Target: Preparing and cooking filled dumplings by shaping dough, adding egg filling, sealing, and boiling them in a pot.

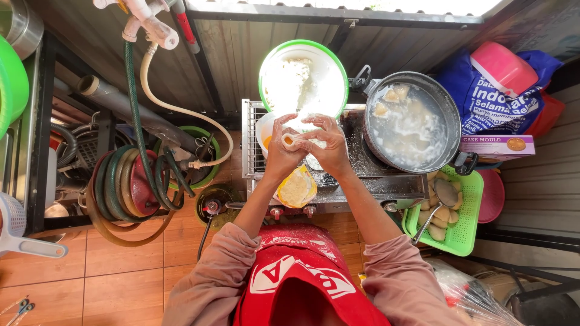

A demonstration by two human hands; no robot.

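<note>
My left hand (279,152) and my right hand (329,148) meet above a metal stove (374,178) and pinch a small piece of white dough (290,140) with orange filling between the fingertips. Just beyond them stands a green-rimmed bowl (303,75) of white dough. Under the hands are a small white bowl with orange filling (264,136) and a yellow bag of flour (296,188). A dark pan (412,124) of bubbling oil with several frying pieces sits to the right on the stove.
A green basket (465,223) holds fried pieces and a metal skimmer (446,194) at right. Behind it lie a blue bag (489,99), a pink container (502,67) and a purple box (496,147). Coiled hoses (130,184) and pipes fill the left floor.
</note>
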